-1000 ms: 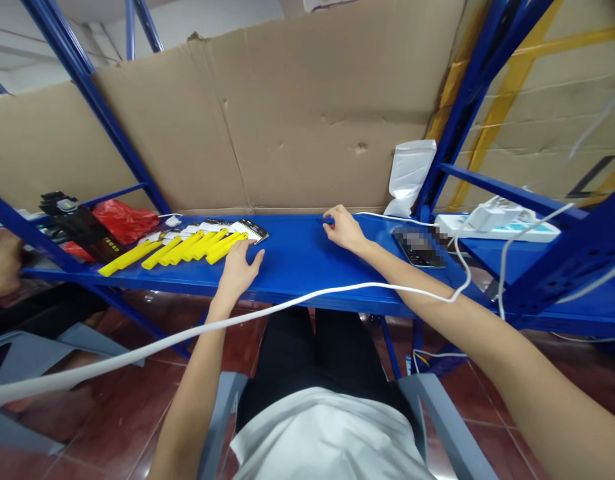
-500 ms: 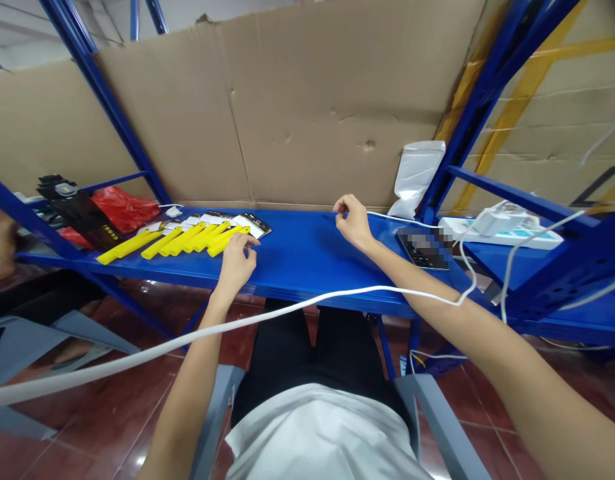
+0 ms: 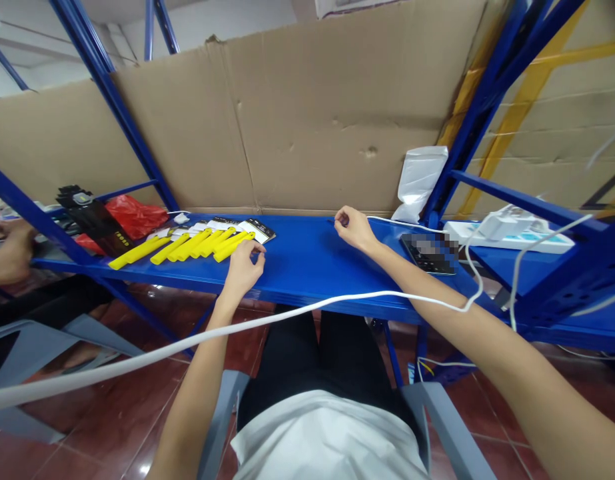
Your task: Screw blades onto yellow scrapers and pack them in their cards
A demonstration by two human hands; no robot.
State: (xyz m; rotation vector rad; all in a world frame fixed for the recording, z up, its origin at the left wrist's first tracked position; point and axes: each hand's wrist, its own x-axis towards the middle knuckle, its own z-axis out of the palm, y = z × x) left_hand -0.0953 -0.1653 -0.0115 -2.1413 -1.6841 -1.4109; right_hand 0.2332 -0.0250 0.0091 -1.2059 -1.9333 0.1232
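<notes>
My left hand (image 3: 244,267) is at the front of the blue shelf, thumb and fingers curled together. It is beside the right end of a row of several yellow tubes (image 3: 190,247); whether anything is in its fingers I cannot make out. Black-and-white printed cards (image 3: 260,231) lie behind the tubes, partly covered by them. Farther right, my right hand (image 3: 356,229) is closed in a pinch above the shelf. A small dark thin piece (image 3: 330,221) shows at its fingertips, too small to name.
A white cable (image 3: 307,304) crosses in front of my forearms. To the right are a phone (image 3: 428,253), a white power strip (image 3: 512,237) and a white pouch (image 3: 421,180). At left stand a black box (image 3: 94,220) and a red bag (image 3: 137,215). Another person's arm (image 3: 12,250) is at far left.
The view has shifted slightly, so everything sits a little lower and to the right. My left fingers have drawn in a little; my right hand keeps its pinch.
</notes>
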